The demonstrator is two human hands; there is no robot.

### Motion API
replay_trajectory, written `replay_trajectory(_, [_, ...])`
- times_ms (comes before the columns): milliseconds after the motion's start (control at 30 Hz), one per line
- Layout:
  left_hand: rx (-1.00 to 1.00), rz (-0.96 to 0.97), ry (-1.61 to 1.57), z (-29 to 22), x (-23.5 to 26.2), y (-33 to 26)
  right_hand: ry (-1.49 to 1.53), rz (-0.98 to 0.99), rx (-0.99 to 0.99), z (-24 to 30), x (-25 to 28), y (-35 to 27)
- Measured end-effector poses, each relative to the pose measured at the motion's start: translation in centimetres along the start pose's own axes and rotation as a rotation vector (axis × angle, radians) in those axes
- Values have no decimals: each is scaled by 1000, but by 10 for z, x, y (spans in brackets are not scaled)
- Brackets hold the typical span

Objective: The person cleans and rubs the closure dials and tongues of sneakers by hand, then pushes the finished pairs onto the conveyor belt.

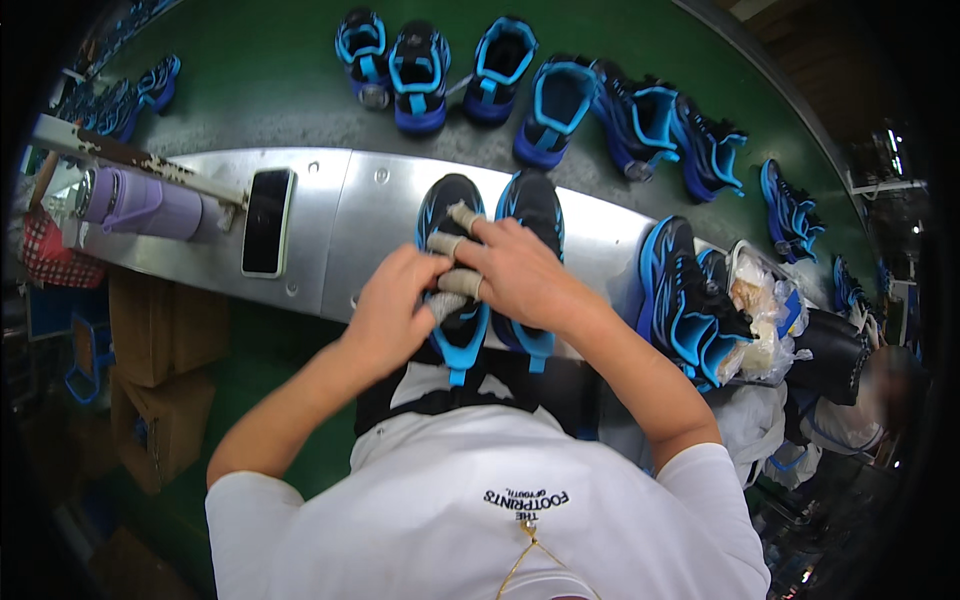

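A black sneaker with blue trim [454, 190] rests on the metal ledge in front of me, toe pointing away, heel tab toward my body. Both of my hands meet over its lacing area. My left hand [393, 303] is closed, fingertips bunched at the shoe's left side. From the right, my right hand [520, 270] reaches across with bent fingers, several wrapped in beige tape. Whatever lies between the fingertips is hidden, and the laces cannot be made out. Close by on the right, partly behind my right hand, sits the matching sneaker [531, 205], untouched.
Several similar sneakers [556, 105] line the green surface beyond the metal ledge [335, 200]. More sneakers [690, 300] stand at right, beside a basket of plastic bags [765, 310]. At left are a phone [268, 222] and a lavender bottle [150, 204]. Cardboard boxes [160, 335] stand below.
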State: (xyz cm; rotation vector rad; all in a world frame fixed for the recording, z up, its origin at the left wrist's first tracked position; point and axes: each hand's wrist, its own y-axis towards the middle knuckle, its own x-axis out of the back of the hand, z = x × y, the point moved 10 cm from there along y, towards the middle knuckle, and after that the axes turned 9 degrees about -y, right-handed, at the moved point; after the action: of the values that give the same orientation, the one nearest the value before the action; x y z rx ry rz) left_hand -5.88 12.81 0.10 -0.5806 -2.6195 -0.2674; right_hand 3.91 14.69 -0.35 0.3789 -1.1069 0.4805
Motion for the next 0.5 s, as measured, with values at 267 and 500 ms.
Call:
replay_trajectory(267, [-153, 243, 72, -65, -39, -44, -202, -9, -481, -105, 106, 66])
replay_trajectory(500, [-95, 346, 279, -34, -116, -13, -303, -93, -605, -164, 27, 132])
